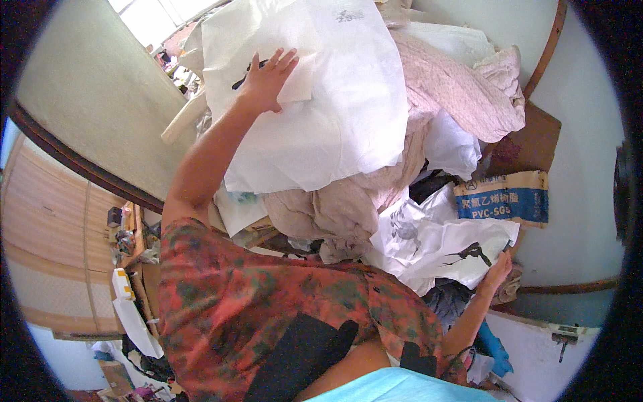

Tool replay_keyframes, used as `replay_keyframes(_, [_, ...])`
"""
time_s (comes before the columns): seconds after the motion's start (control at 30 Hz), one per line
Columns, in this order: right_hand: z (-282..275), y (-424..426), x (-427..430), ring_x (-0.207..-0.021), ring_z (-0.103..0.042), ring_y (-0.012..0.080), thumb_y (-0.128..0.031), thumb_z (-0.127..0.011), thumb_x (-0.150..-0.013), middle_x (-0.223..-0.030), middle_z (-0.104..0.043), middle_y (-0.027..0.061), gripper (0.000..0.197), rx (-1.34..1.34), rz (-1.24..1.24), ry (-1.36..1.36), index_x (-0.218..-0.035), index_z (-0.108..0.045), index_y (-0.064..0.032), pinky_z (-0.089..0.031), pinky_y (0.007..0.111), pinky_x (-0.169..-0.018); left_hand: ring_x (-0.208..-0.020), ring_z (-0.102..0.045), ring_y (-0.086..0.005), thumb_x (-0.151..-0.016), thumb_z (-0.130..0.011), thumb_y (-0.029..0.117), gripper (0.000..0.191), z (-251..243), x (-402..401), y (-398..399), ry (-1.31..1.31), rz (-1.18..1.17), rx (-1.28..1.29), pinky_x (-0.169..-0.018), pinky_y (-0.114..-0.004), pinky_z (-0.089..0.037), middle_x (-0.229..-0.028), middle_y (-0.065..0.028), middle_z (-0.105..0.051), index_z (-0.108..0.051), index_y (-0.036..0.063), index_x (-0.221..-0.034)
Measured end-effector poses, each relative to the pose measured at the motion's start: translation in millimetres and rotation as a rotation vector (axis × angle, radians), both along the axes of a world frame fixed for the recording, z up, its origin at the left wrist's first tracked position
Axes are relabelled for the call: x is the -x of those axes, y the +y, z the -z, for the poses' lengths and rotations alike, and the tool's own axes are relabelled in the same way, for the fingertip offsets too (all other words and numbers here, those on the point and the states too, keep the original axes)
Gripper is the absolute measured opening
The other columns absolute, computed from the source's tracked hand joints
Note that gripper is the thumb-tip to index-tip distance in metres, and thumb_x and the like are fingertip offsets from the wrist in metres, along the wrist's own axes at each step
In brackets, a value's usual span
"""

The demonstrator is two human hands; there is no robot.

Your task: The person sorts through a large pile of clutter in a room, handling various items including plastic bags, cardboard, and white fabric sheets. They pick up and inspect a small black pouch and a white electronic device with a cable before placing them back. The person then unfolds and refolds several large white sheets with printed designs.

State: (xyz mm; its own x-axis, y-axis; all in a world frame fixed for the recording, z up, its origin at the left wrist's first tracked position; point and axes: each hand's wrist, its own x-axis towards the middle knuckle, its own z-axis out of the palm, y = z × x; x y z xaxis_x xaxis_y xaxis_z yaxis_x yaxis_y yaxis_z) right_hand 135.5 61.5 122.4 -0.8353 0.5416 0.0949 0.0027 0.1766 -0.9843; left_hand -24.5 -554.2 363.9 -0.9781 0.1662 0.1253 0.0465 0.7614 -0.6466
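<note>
My left hand (pixel 268 83) lies over a large white sheet (pixel 351 115), with its fingers spread and nothing gripped. A black ink painting (pixel 240 83) on the sheet is partly covered by that hand. The sheet looks like paper and rests on top of a heap of bedding. Low on the right, my right hand (pixel 497 271) pinches the edge of another thin white sheet (pixel 452 246). This one is crumpled and slanted, and bears black brush marks and a grey patch. The fingertips behind its edge are partly hidden.
A pale pink patterned quilt (pixel 452 85) bulges beneath and beside the sheets. A paper sack (pixel 502 198) bearing writing stands by the right wall. A pale panel (pixel 100 90) with a dark edge slants along the left. Cluttered shelves (pixel 131 236) lie beyond it.
</note>
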Motion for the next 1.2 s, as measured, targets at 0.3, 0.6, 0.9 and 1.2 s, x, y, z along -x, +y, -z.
replay_keyframes(0.3, [-2, -15, 8, -0.078, -0.050, 0.0136, -0.015, -0.043, -0.085, -0.087, -0.055, 0.0035, 0.025, 0.094, 0.008, 0.066, -0.098, -0.058, 0.0011, -0.042, 0.028, -0.070, -0.134, -0.024, -0.0172, -0.084, -0.050, 0.011, 0.057, 39, 16, -35, 0.308, 0.050, 0.213, -0.105, -0.049, -0.025, -0.147, -0.0047, -0.021, -0.031, 0.0081, -0.138])
replay_keyframes(0.6, [29, 18, 7, -0.084, -0.055, 0.0243, -0.018, -0.045, -0.086, -0.094, -0.060, 0.0172, 0.038, 0.029, -0.034, 0.092, -0.109, -0.053, 0.0104, -0.043, 0.034, -0.077, -0.095, -0.061, -0.0200, -0.080, -0.050, 0.007, 0.028, -4, 44, 4, 0.658, 0.484, -0.371, -0.094, -0.044, -0.040, -0.100, -0.0053, -0.064, -0.058, 0.0128, -0.106])
replay_keyframes(0.9, [12, 34, 3, -0.084, -0.053, 0.0219, -0.018, -0.045, -0.086, -0.092, -0.059, 0.0136, 0.034, -0.161, 0.013, 0.029, -0.104, -0.056, 0.0087, -0.042, 0.034, -0.076, -0.058, -0.064, -0.0181, -0.077, -0.057, 0.008, 0.007, 53, 19, 68, 0.345, 0.260, -0.183, -0.045, -0.032, -0.051, -0.065, -0.0073, -0.063, -0.061, 0.0056, -0.083])
replay_keyframes(1.2, [-59, 37, 34, -0.082, -0.056, 0.0195, -0.019, -0.048, -0.086, -0.088, -0.058, 0.0105, 0.024, -0.369, -0.167, 0.047, -0.097, -0.059, -0.0001, -0.046, 0.031, -0.071, -0.061, -0.065, -0.0191, -0.077, -0.055, 0.012, 0.016, 93, 27, 88, 0.416, 0.079, -0.208, -0.046, -0.033, -0.051, -0.067, -0.0097, -0.064, -0.062, -0.0008, -0.085])
